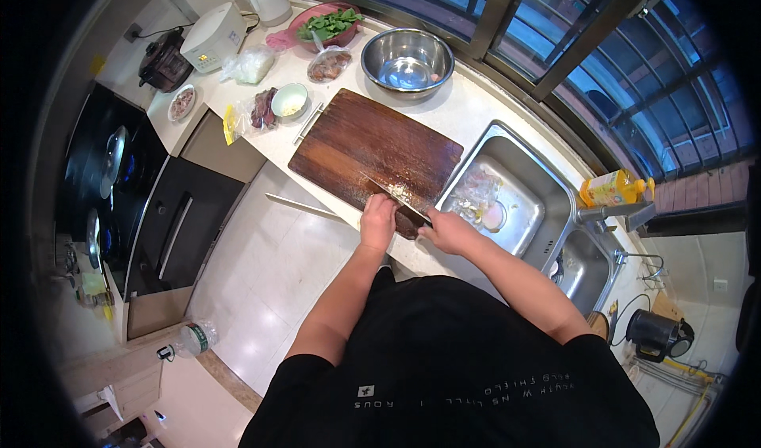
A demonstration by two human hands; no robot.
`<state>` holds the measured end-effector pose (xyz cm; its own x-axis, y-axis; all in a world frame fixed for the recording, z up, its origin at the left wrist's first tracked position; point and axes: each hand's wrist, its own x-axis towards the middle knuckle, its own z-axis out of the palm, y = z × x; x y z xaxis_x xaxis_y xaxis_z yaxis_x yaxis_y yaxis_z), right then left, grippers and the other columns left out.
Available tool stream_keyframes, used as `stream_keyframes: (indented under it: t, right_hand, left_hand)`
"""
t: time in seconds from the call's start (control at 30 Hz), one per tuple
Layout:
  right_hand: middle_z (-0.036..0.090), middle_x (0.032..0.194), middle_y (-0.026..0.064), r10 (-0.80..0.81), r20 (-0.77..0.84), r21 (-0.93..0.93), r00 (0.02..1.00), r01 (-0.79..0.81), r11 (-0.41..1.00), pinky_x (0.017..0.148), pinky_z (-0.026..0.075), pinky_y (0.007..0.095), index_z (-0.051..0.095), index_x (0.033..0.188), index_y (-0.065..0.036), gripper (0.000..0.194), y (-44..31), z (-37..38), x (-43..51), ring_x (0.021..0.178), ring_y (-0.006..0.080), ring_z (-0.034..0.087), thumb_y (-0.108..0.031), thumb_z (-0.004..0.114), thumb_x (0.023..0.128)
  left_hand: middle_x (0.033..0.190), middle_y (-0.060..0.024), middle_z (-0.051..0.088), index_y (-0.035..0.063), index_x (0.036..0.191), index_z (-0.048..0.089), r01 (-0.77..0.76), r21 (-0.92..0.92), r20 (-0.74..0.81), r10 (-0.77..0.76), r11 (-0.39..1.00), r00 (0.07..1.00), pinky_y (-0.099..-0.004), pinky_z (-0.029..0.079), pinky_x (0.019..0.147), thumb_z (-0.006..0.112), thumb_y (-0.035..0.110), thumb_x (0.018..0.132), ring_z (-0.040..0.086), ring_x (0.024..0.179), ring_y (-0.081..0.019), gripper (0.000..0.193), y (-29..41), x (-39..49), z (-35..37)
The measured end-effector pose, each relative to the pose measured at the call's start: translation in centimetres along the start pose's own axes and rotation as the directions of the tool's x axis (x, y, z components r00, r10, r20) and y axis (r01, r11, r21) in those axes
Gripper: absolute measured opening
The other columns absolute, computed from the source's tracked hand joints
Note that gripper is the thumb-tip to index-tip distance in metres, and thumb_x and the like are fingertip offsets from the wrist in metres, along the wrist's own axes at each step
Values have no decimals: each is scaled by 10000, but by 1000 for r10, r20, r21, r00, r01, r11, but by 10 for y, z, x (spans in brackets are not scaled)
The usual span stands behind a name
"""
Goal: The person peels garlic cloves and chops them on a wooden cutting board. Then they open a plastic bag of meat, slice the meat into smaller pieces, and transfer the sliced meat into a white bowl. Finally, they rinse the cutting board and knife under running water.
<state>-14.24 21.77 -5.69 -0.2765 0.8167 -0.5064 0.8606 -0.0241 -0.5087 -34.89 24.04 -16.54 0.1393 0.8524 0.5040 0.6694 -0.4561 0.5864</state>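
Note:
A dark wooden cutting board (380, 142) lies on the counter before me. Near its front right corner, my right hand (449, 231) is closed around the handle of a kitchen knife (397, 195), whose blade points up and left over the board. My left hand (379, 213) is beside the blade with its fingers curled down at the board's front edge; whether it holds a piece of food cannot be told. Small pale bits and a wet shine show on the wood by the blade.
A steel bowl (407, 62), a green bowl (290, 101), bagged meat (263, 108) and a red basket of leafy greens (330, 23) stand beyond the board. The steel sink (511, 180) is at the right, with yellow bottle (612, 188) behind. The black cooktop (107, 151) is left.

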Motion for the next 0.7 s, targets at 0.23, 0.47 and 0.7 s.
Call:
stream_keyframes:
  t: [0.23,0.47,0.7]
  right_hand:
    - [731,1033,324,10,21,-8,1000,-9,1000,898,561,569,596,1213,26,440,3,5,-6,1022,493,712,-359,677,1016]
    - [726,1069,321,40,28,-36,999,-39,999,909,557,572,585,1250,16,457,-13,-3,-6,1056,494,704,-371,667,1022]
    - [724,1072,325,21,60,18,998,-22,1000,918,549,570,582,1250,25,459,-1,-14,-33,1056,500,698,-367,661,1025]
  left_hand:
    - [998,-140,660,28,920,699,7,-14,6,-7,1000,1000,-460,570,826,761,-44,807,659,946,-372,148,-3,-4,2]
    - [979,-143,659,21,914,691,3,9,5,-3,1000,1000,-460,571,818,740,-73,780,660,943,-369,171,0,-2,-1]
    - [988,-128,658,42,872,683,-16,11,-28,16,1000,999,-461,570,804,762,-21,814,657,935,-349,116,0,-3,1]
